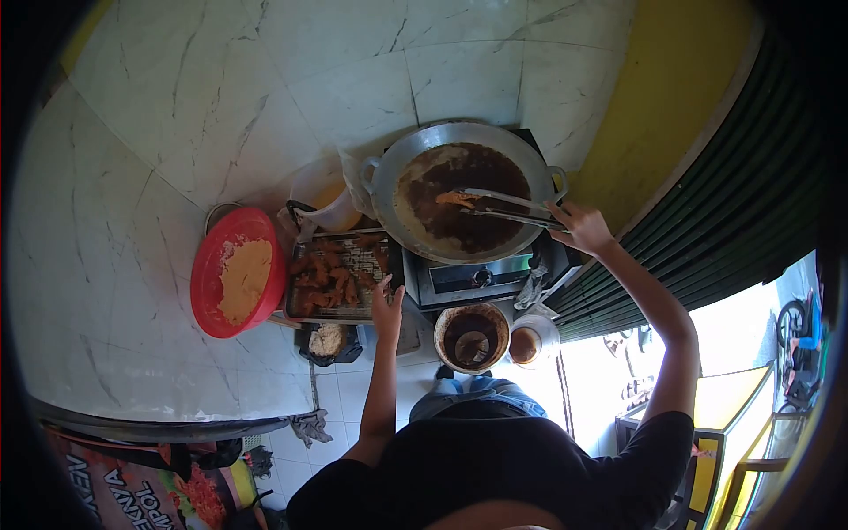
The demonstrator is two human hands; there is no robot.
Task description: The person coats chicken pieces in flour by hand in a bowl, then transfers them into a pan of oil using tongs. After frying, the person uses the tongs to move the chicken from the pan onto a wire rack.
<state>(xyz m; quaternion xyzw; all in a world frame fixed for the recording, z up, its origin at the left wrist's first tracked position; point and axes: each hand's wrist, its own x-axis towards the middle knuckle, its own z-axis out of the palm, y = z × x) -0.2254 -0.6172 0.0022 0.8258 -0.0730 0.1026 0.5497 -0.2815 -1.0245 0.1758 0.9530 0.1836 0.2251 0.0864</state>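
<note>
My right hand grips long metal tongs that reach into a large wok of dark oil, their tips closed on an orange fried piece. The wok sits on a gas stove. My left hand rests with fingers apart on the near right edge of a metal tray with a wire rack, which holds several fried orange-brown pieces.
A red basin of yellowish crumbs stands left of the tray. A plastic jug is behind the tray. Below the stove are a dark-crusted bowl, a small container of orange sauce and a small black dish.
</note>
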